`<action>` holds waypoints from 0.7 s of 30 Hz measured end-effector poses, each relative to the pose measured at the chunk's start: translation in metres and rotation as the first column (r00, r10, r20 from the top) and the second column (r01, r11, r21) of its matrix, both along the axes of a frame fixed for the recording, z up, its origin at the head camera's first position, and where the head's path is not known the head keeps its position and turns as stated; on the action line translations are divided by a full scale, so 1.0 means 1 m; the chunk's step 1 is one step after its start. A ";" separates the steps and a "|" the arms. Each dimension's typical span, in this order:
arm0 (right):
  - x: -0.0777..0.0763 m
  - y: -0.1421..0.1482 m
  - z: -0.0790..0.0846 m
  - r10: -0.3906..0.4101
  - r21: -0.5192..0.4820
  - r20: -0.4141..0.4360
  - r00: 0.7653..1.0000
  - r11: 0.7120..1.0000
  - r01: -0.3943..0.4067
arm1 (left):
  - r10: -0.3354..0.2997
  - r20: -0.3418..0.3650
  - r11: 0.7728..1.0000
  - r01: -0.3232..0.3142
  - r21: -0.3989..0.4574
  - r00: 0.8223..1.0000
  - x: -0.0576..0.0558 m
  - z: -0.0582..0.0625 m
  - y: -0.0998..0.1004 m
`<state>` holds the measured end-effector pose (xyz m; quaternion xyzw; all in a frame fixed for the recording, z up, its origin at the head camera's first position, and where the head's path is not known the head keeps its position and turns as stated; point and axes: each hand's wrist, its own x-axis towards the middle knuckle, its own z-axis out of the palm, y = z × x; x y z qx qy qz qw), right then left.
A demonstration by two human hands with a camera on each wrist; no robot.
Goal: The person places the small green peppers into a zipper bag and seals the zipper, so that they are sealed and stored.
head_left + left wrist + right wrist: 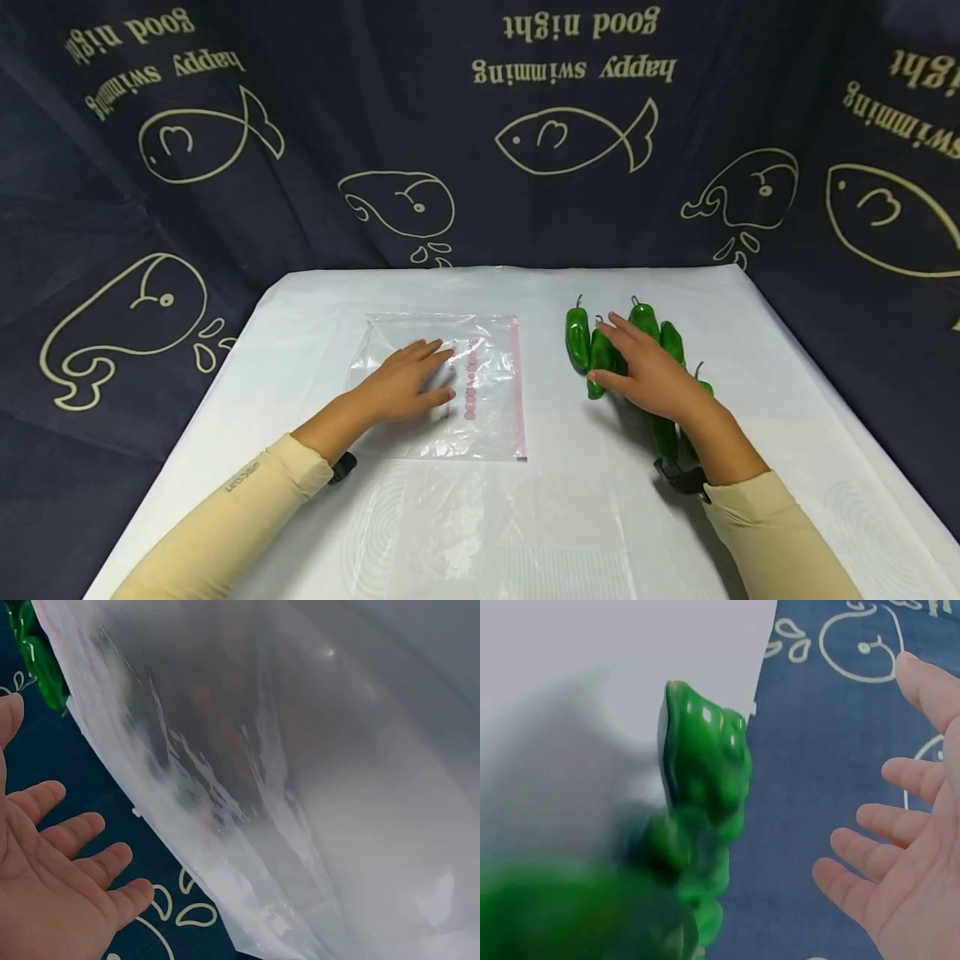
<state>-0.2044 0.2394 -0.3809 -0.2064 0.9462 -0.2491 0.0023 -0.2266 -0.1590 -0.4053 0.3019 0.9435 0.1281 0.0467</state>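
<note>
Spreading its fingers above a clear plastic bag (486,421) left of centre in the head view, the left hand (405,379) grips nothing. The bag lies flat on the white table (300,333), with a pink strip (519,392) along its right edge and pink print near its middle. The right hand (652,367), also extended and gripping nothing, is positioned over a group of green peppers (604,353) in the right half of the frame and partly covers them. Cream sleeves (225,525) enter from the lower left and lower right; a dark curtain (420,83) with fish and whale outlines fills the top. In the left wrist view, the bag occupies the centre and right, the left hand is at the lower left, apart from it, and peppers show at the upper left. In the right wrist view, peppers run from the lower left to the centre, the nearest blurred; the right hand is at the right edge, apart from them, fingers extended.
</note>
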 end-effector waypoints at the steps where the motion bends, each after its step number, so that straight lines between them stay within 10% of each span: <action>1: -0.001 -0.003 -0.001 0.008 -0.003 0.002 1.000 1.000 -0.008 | 0.005 0.003 1.000 -0.005 -0.005 1.000 0.000 0.000 0.000; 21: -0.020 -0.067 -0.024 0.109 -0.052 0.024 0.994 0.993 -0.108 | 0.066 0.069 0.990 -0.057 -0.130 0.995 0.000 -0.017 0.000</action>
